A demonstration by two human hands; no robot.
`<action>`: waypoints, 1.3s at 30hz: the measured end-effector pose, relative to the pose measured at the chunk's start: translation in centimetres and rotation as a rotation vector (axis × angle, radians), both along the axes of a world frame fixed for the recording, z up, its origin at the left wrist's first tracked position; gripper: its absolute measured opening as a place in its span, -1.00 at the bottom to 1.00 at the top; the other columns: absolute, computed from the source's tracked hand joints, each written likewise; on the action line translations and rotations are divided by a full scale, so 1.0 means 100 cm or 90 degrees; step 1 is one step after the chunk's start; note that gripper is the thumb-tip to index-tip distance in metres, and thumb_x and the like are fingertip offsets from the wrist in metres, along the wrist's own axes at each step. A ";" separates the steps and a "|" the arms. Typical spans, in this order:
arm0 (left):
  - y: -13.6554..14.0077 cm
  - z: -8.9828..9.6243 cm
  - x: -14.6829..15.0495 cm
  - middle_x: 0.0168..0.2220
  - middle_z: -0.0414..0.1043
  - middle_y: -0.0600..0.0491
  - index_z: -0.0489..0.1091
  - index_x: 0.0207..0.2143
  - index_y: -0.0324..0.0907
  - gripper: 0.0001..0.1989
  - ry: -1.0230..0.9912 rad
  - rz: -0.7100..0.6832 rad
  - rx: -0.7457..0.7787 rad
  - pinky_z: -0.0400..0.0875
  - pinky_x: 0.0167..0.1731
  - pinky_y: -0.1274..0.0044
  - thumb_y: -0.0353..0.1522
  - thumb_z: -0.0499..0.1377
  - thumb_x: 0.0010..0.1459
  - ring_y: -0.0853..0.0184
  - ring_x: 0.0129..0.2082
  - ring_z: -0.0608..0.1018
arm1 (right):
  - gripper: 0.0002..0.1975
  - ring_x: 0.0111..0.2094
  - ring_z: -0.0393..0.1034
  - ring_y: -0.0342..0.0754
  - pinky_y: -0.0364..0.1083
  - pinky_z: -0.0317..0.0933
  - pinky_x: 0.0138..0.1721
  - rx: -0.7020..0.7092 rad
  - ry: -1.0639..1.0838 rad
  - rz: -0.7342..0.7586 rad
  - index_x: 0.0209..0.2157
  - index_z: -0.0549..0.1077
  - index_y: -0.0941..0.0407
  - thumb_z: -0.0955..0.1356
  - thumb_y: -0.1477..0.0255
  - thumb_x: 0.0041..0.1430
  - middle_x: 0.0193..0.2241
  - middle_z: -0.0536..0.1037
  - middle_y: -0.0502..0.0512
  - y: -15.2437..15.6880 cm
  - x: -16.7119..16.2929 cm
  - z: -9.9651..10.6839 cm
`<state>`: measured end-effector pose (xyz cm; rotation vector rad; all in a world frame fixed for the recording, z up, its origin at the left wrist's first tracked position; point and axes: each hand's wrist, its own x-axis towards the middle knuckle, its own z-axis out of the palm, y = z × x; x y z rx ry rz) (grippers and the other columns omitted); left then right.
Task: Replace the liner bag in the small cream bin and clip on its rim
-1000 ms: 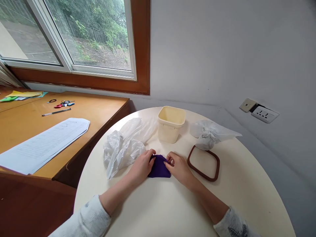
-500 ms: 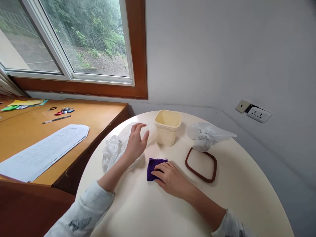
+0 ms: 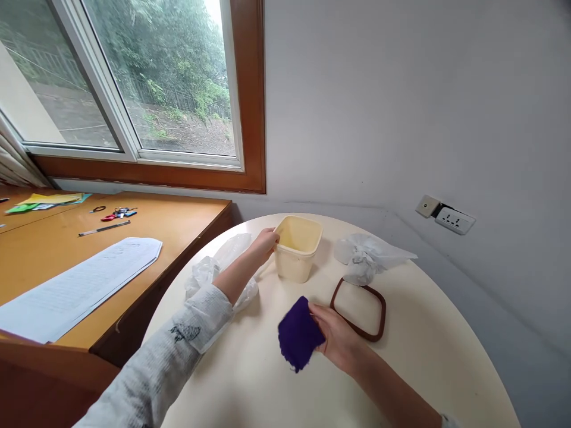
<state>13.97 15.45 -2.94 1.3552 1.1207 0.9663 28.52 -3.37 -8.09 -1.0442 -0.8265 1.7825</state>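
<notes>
With closed fingers my left hand (image 3: 266, 242) grips the left rim of a cream plastic bin (image 3: 295, 266), which stands upright at the far side of the round table. My right hand (image 3: 335, 334) pinches a folded purple cloth (image 3: 300, 334) by its right edge, held up in front of the bin. The cloth's lower edge is frayed. Just beyond my right hand lies a brown rounded-square ring (image 3: 382, 315), flat on the table. A crumpled clear plastic bag (image 3: 209, 270) is spread beside and partly behind my left forearm.
A knotted whitish plastic bag (image 3: 363, 255) sits at the table's (image 3: 419, 351) back right, touching the brown ring. Left of the table is a wooden desk (image 3: 178, 211) with papers (image 3: 84, 285), a pen (image 3: 104, 229) and keys (image 3: 121, 214). A wall socket (image 3: 455, 220) is at right.
My left hand has moved right and taken hold of the bin's rim. My right hand has lifted the purple cloth off the table and tilted it. The view has shifted slightly.
</notes>
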 end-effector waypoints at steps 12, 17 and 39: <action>-0.094 0.023 -0.009 -0.37 0.45 0.05 0.39 -0.09 -0.19 -0.35 -0.083 -0.196 -0.054 0.20 -0.52 0.62 -0.55 -0.08 -0.33 0.38 -0.43 0.43 | -0.77 -0.50 0.36 -0.16 -0.16 0.25 -0.42 0.242 -0.160 0.038 -0.21 0.44 0.10 0.36 0.36 0.06 -0.46 0.47 0.02 -0.011 0.058 0.122; -0.112 0.024 -0.011 -0.41 0.43 0.08 0.36 -0.05 -0.19 -0.33 -0.074 -0.217 -0.037 0.13 -0.56 0.62 -0.55 -0.07 -0.32 0.41 -0.48 0.39 | -0.69 -0.33 0.42 -0.08 -0.09 0.28 -0.30 0.279 -0.258 0.158 -0.10 0.37 0.09 0.30 0.32 0.11 -0.33 0.50 0.07 0.017 0.045 0.128; -0.133 0.022 -0.049 0.29 -0.25 -0.02 0.02 0.14 0.03 -0.13 0.170 -0.504 0.291 0.00 0.16 0.24 -0.24 0.35 -0.23 0.08 0.26 -0.08 | -0.75 -0.56 0.20 -0.15 -0.13 0.02 -0.43 0.681 -0.897 0.260 -0.49 0.41 0.08 0.17 0.62 0.03 -0.58 0.44 -0.01 -0.014 0.023 0.095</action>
